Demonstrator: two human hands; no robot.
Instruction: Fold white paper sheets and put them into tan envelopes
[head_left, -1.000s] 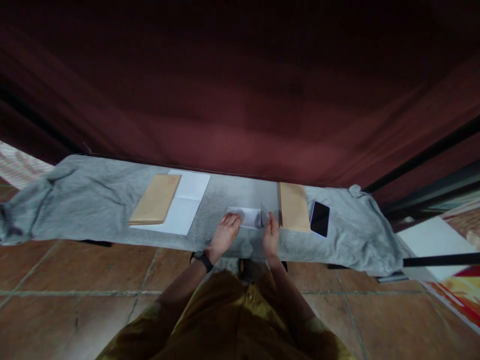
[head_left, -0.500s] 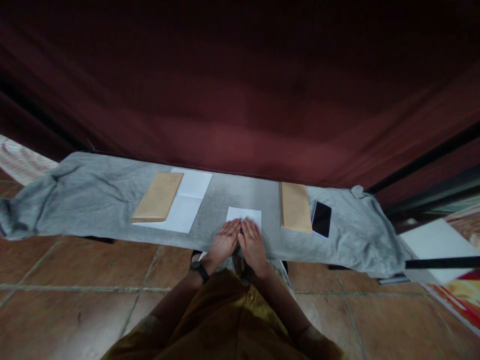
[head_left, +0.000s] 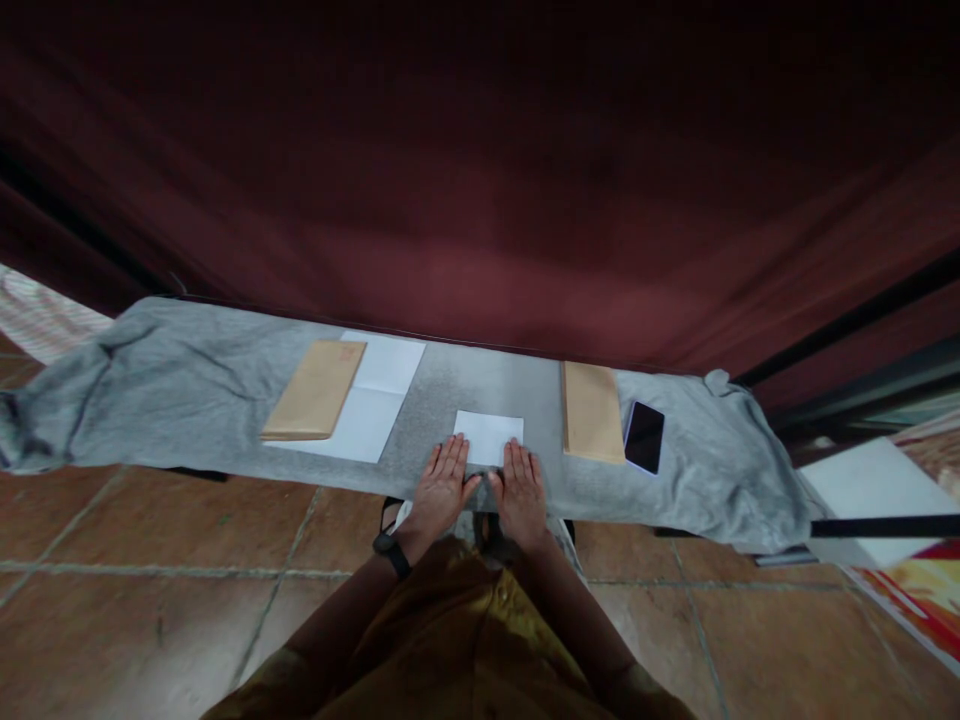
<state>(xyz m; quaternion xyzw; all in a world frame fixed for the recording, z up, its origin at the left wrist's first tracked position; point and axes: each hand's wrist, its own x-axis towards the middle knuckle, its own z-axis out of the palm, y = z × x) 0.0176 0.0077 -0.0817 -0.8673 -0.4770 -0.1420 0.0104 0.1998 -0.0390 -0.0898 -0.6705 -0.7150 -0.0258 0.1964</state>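
Observation:
A small white piece of paper (head_left: 489, 436), apparently folded, lies flat on the grey cloth directly before me. My left hand (head_left: 442, 488) rests flat with its fingers stretched out, the tips at the paper's left edge. On the other side my right hand (head_left: 521, 490) lies flat too, its fingertips touching the right edge of the paper. Both thumbs point inward near the paper's lower edge, with a gap between them. Neither hand grips anything.
Brown envelopes (head_left: 315, 390) lie partly over creased white sheets (head_left: 382, 400) at left. More brown envelopes (head_left: 592, 412) and a phone (head_left: 644, 437) lie at right. Grey cloth (head_left: 202, 390) covers the narrow table. A dark red curtain (head_left: 480, 250) hangs behind it.
My hands were together over the paper's lower middle. They have slid apart to its left and right edges, uncovering more of the white paper.

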